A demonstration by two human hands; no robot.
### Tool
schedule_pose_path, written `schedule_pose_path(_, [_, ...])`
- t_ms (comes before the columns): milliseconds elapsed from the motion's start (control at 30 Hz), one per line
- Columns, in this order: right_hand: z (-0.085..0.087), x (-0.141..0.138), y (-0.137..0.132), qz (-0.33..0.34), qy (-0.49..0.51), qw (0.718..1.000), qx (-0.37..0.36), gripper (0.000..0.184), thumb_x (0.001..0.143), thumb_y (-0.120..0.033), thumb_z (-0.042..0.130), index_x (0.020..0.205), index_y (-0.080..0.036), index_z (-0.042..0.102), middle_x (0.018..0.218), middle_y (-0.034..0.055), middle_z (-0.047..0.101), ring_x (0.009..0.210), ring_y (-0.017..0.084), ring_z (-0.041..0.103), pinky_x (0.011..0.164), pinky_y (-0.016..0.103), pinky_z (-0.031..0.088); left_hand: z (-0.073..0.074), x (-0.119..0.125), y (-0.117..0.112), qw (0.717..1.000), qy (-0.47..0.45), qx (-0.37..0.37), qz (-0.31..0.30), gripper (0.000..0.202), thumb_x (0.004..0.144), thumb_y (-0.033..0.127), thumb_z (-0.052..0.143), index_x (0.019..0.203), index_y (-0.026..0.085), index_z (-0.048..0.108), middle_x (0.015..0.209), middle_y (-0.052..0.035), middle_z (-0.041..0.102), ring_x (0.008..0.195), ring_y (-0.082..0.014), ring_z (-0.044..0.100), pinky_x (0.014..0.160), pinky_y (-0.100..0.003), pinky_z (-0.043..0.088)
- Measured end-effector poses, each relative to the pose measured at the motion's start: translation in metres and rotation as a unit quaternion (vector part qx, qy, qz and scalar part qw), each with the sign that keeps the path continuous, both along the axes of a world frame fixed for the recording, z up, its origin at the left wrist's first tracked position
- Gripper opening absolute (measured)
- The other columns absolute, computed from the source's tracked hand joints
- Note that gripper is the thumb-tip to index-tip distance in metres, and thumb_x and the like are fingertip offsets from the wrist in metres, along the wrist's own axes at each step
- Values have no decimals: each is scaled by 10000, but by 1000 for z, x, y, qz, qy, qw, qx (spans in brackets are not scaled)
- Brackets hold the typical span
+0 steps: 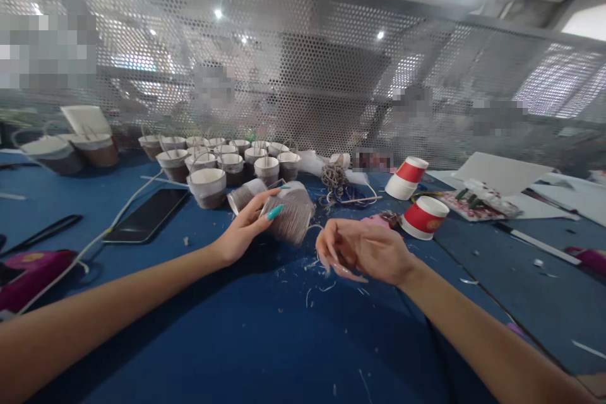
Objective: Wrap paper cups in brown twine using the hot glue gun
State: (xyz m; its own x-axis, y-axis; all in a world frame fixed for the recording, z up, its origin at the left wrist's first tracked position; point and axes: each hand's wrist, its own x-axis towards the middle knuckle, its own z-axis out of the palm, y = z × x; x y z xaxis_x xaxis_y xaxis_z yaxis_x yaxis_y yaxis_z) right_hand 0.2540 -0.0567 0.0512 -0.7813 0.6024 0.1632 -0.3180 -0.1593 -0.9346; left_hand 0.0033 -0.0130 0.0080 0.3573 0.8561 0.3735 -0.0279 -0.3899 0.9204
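From where I'm standing, the wrapped cup (288, 218) is lying between the person's two hands, over the middle of the blue table (237, 341). It is sitting just right of the left hand (249, 224), which is plainly the nearer one: its thumb and fingers are pressing on the cup from the left, pinching it by its side. The right hand (364, 249) is hovering apart from the cup, to its right and a little nearer the person, palm turned up and fingers curling loosely inward.

What is linking the two is a thin strand (316, 226), running from the cup's right edge toward the right fingertips. I cannot tell whether those fingers are pinching it. The cup is tilting rather than standing upright, its smooth pale patch facing up on the far side; which way its mouth is pointing I cannot make out.

Just beyond the left hand, a second wrapped cup (247, 196) is lying on its side. Farther off, handled cups (207, 188) are standing in a cluster, and a tangle of cord (334, 177) is resting far and to the right. Pale scraps (310, 295) are littering the surface between and below the hands.
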Motion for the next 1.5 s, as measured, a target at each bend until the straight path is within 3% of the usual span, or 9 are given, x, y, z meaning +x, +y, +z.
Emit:
schedule_pose_path(133, [1, 2, -1, -68, -3, 998, 3, 188, 865, -283, 527, 769, -130, 576, 677, 21, 545, 485, 74, 457, 418, 199, 298, 0, 2, -1, 1000, 25, -13, -11, 520, 845, 420, 592, 1320, 257, 458, 1250, -68, 572, 1052, -260, 553, 840, -352, 468])
schedule_pose_path(333, [1, -1, -2, -128, -41, 991, 13, 119, 839, -252, 596, 805, -141, 569, 697, 11, 555, 502, 68, 465, 417, 184, 328, -1, 2, -1, 998, 53, -11, -35, 514, 818, 376, 631, 1283, 261, 444, 1152, -55, 576, 961, -215, 572, 819, -354, 484])
schedule_pose_path(500, [2, -3, -3, -125, -47, 991, 19, 140, 848, -266, 599, 785, -146, 564, 701, 6, 554, 493, 64, 462, 420, 189, 336, 1, 5, -3, 997, 60, -25, -45, 495, 797, 367, 654, 1227, 233, 449, 1008, -49, 610, 877, -210, 601, 781, -376, 506])
schedule_pose_path(1167, [-2, 6, 5, -135, -60, 989, 20, 133, 882, -260, 595, 860, -131, 618, 690, 2, 549, 500, 53, 410, 417, 184, 277, -1, 5, -7, 990, 81, -10, -118, 478, 789, 343, 685, 1183, 235, 438, 998, -43, 597, 912, -216, 634, 803, -381, 508])
schedule_pose_path(1500, [-3, 8, 8, -131, -30, 991, 3, 147, 830, -289, 651, 856, -145, 632, 767, 17, 579, 508, 50, 418, 398, 176, 263, -5, 3, -6, 987, 93, 33, -126, 490, 753, 334, 717, 1160, 245, 459, 1149, -74, 526, 1003, -240, 594, 844, -408, 507])
